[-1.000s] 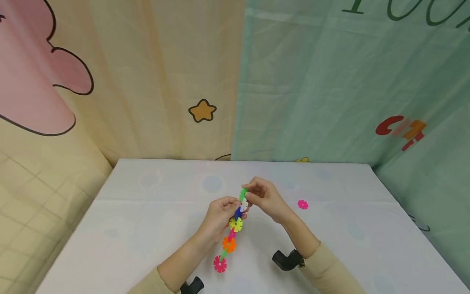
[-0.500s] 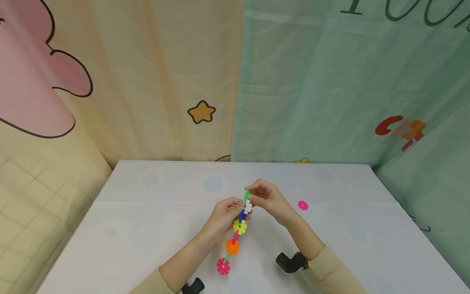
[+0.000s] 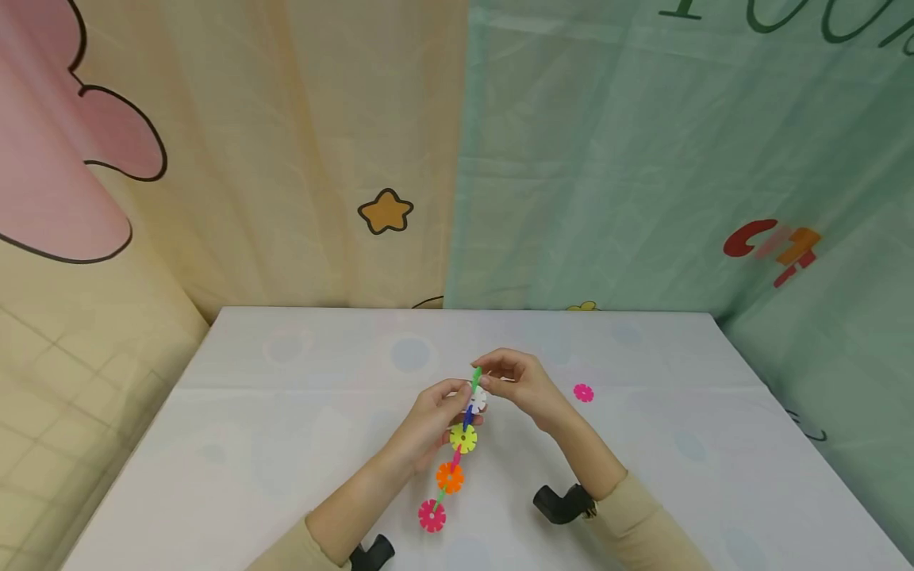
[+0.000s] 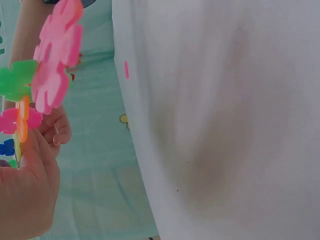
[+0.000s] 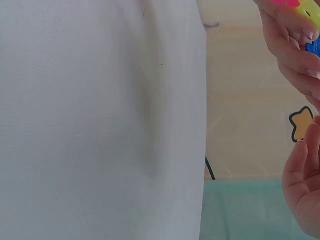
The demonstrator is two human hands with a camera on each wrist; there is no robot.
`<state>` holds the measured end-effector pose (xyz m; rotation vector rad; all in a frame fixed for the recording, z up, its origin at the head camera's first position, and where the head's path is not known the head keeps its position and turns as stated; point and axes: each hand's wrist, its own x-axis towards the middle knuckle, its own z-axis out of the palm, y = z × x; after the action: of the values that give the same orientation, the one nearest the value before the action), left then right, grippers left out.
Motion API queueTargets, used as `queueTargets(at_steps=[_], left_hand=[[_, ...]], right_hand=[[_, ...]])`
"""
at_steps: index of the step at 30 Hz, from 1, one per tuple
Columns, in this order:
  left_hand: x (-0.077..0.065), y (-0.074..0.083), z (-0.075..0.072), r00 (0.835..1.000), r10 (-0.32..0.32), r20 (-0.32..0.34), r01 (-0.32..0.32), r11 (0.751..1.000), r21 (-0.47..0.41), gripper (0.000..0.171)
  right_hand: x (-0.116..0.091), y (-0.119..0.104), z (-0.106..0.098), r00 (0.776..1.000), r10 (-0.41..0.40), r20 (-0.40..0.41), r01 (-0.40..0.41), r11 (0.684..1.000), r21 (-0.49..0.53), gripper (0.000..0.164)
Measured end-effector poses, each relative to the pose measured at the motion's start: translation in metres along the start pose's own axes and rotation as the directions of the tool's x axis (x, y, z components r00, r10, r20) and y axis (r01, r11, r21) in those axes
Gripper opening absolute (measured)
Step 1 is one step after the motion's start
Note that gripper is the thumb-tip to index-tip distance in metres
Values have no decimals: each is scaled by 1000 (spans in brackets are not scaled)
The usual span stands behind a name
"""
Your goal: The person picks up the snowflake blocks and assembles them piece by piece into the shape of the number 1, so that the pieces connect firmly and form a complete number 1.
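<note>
A chain of interlocking plastic snowflake discs [image 3: 462, 438] slants between the two hands above the table, its pink end disc [image 3: 432, 515] lowest. Going up it come green, orange, pink, yellow, blue, white and green discs. The left hand [image 3: 432, 420] pinches the chain near the white disc [image 3: 478, 399]. At the top, the right hand [image 3: 521, 388] pinches the green disc [image 3: 477, 377] between thumb and fingers. In the left wrist view, the chain's pink disc [image 4: 57, 55] looms close to the camera. The right wrist view shows the right hand [image 5: 305, 185] only in part; its fingertips are cut off.
A loose pink snowflake disc [image 3: 583, 392] lies on the white table [image 3: 286, 444], right of the hands. Black wrist-worn camera pieces [image 3: 562, 504] sit at both wrists. Printed curtains [image 3: 321, 159] hang behind and beside the table.
Both hands and the chain have shifted only slightly, and the view has tilted a little. The same grips on the chain and the top green disc are kept.
</note>
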<state>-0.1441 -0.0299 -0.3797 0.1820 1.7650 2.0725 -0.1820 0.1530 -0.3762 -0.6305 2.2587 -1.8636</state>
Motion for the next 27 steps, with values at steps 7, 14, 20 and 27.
queueTargets(at_steps=[7, 14, 20, 27], left_hand=[[1, 1, 0, 1000, -21, 5, 21, 1000, -8, 49], [3, 1, 2, 1000, -29, 8, 29, 1000, -9, 50], [2, 1, 1, 1000, -29, 13, 29, 1000, 1, 52], [1, 0, -1, 1000, -25, -8, 25, 1000, 11, 55]], right_hand=[[-2, 2, 1, 1000, 11, -4, -11, 1000, -7, 20], [-1, 2, 3, 1000, -5, 7, 5, 1000, -7, 21], [-1, 2, 2, 1000, 12, 12, -12, 999, -35, 24], [-4, 3, -9, 999, 30, -33, -32, 998, -62, 29]])
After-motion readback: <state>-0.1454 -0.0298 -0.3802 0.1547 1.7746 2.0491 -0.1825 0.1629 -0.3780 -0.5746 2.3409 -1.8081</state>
